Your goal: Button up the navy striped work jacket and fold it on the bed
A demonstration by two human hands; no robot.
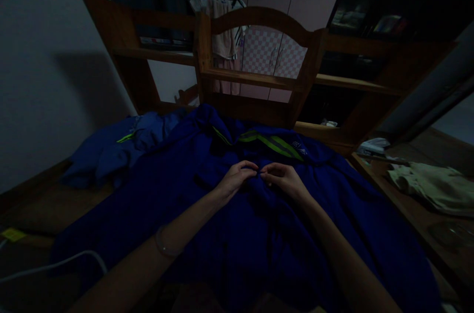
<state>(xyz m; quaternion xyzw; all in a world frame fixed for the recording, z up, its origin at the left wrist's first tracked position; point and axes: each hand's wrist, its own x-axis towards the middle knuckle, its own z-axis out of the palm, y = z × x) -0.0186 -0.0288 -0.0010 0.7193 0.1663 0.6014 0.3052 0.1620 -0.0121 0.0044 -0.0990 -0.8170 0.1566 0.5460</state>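
Observation:
A dark blue jacket (pixel 155 194) with yellow-green and grey stripes lies spread out in front of me, with small pale lettering on its upper right. My left hand (pixel 239 176) pinches the jacket near its middle, just below the stripes. Close beside it, fingertips almost meeting, my right hand (pixel 281 178) is also closed on the fabric. The small dark spot between the fingertips is too dim to make out as a button, a zip or a fold. A thin bracelet (pixel 163 246) circles my left wrist.
Another blue garment (pixel 122 147) lies crumpled at the left. A wooden headboard with shelves (pixel 259 78) stands behind the jacket. At the right, a pale cloth (pixel 433 184) rests on a wooden surface. A white cable (pixel 55 263) runs across the lower left.

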